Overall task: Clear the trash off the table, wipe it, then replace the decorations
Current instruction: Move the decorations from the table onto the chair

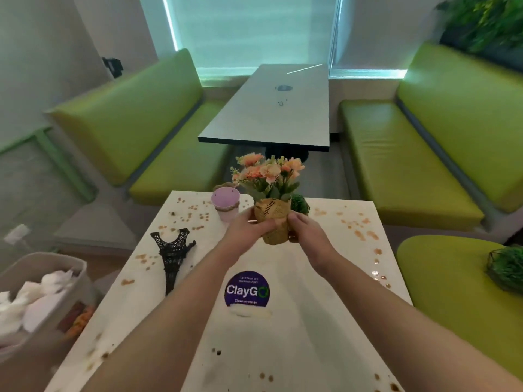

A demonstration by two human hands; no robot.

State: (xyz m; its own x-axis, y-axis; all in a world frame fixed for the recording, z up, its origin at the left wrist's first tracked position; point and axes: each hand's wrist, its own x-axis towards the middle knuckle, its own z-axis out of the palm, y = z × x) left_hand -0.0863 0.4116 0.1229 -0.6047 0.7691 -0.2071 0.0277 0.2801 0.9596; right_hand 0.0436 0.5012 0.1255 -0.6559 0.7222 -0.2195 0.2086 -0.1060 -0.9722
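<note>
I see both hands on the flower pot (272, 222), lifted above the far middle of the white tabletop (297, 329): the left hand (252, 226) curls its fingers round the pot's left side, the right hand (307, 232) wraps the right side with the thumb on the front. The pot is a small tapered cup wrapped in crinkled tan paper printed like newsprint, and it carries a bunch of peach-coloured flowers (267, 172) with green leaves, upright.

The tabletop is smooth, glossy and rectangular, spattered with orange-brown stains (359, 232), thickest toward 1 o'clock and 11 o'clock and along the near edge. A round purple sticker (246, 290) reading "ClayGo" sits at its centre. At 11 o'clock of the sticker a pale pink bucket (225, 203) stands, round, with twine tied about its waist; I cannot tell what is in it. Just behind the pot, at 12 o'clock, a small green ball-shaped plant (300, 203) peeks out. At 9 o'clock a black lattice Eiffel Tower model (172, 256) lies on its side, base toward the far edge.

Off the left edge, at 8 o'clock, a beige bin (42, 301) holds crumpled white tissue and some orange scraps. At 3 o'clock, a green plant in a dark wire frame (506, 268) rests on a lime padded seat (441, 281)
</note>
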